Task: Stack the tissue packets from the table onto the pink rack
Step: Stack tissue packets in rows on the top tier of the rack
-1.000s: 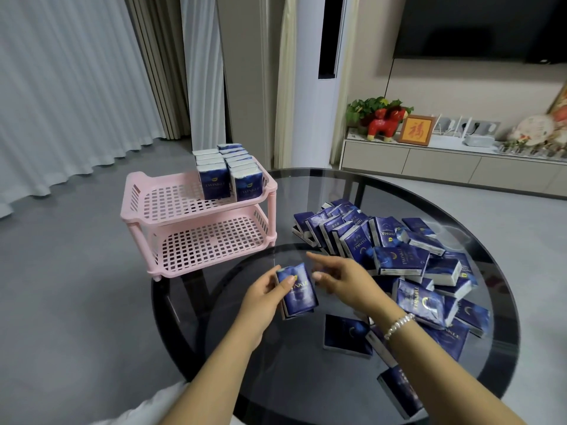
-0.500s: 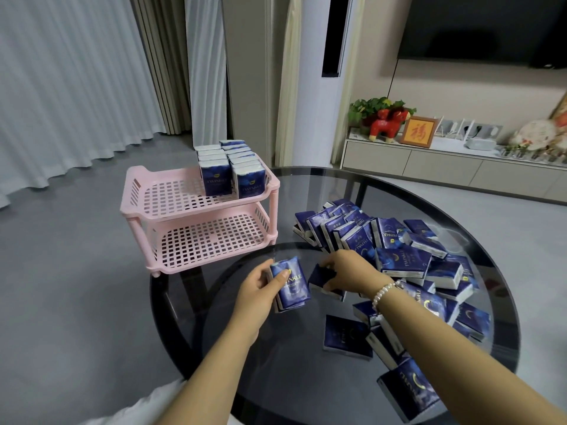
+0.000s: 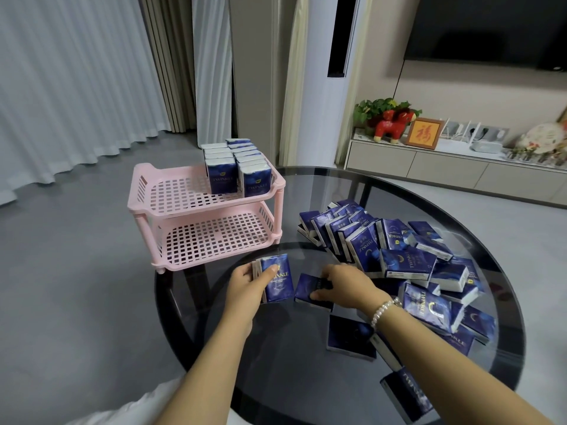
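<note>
Head view: the left hand (image 3: 245,286) grips a small upright stack of dark blue tissue packets (image 3: 277,282) above the round dark glass table (image 3: 276,363). Just right of it, the right hand (image 3: 345,283) curls over a single flat blue packet (image 3: 306,288). A loose packet heap (image 3: 408,262) lies right; the two-tier pink plastic rack (image 3: 171,207) stands far left, with rows of packets (image 3: 237,167) on its top tier.

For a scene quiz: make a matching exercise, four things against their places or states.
1. left hand
2. right hand
3. pink rack
4. lower shelf

a. bare of packets
b. stands on the glass table's far left edge
c. holds a small upright stack of packets
d. grips one packet lying on the glass

Pairs: 1-c, 2-d, 3-b, 4-a
</note>
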Tool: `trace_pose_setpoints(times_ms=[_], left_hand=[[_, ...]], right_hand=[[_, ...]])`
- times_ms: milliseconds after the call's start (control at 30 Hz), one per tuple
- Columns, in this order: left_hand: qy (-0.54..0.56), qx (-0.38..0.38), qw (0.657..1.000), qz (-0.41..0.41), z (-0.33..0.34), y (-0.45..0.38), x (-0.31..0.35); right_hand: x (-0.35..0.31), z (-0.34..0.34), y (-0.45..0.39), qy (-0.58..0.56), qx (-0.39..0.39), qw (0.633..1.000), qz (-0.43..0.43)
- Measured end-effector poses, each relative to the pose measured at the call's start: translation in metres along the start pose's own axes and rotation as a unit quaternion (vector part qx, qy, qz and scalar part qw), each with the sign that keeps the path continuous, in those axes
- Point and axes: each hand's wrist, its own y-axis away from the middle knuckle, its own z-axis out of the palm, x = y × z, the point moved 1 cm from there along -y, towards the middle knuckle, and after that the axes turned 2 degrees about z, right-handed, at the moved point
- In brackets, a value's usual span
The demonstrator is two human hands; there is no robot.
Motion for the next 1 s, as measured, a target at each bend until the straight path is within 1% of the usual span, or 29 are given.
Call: trace_pose_setpoints(times_ms=[100,200,267,400,500,567,667,767,834,934,1000], left_hand=[[0.046,0.012,0.999,0.018,-0.001,0.002,0.004],[0.072,0.032,0.997,0.025,-0.004,0.006,0.009],[0.072,0.039,0.996,0.028,-0.005,0.007,0.010],[0.065,0.035,0.996,0.045,-0.005,0.008,0.012],[0.051,0.015,0.998,0.044,-0.002,0.009,0.013],[0.044,0.004,0.998,0.050,-0.001,0.010,0.013],[0.041,-0.023,0.997,0.055,-0.002,0.011,0.014],[0.035,-0.061,0.997,0.039,0.002,0.011,0.013],[0.037,-0.056,0.997,0.040,0.003,0.012,0.013],[0.047,-0.006,0.997,0.061,-0.003,0.009,0.013],[0.043,-0.010,0.997,0.062,-0.005,0.006,0.013]], right_hand=[[-0.001,0.004,0.006,-0.128,0.012,0.992,-0.013],[-0.001,0.001,0.009,-0.272,0.020,0.962,-0.028],[0.000,-0.008,0.012,-0.317,0.004,0.947,-0.055],[0.005,-0.025,0.016,-0.356,-0.040,0.928,-0.101],[0.003,-0.034,0.019,-0.449,-0.048,0.885,-0.112],[0.001,-0.040,0.020,-0.466,-0.043,0.875,-0.123],[-0.006,-0.042,0.023,-0.436,-0.024,0.887,-0.151],[-0.015,-0.034,0.020,-0.395,0.055,0.904,-0.153],[-0.020,-0.027,0.017,-0.428,0.083,0.889,-0.140],[-0.022,-0.023,0.017,-0.493,0.087,0.856,-0.132],[-0.025,-0.022,0.017,-0.536,0.089,0.829,-0.129]])
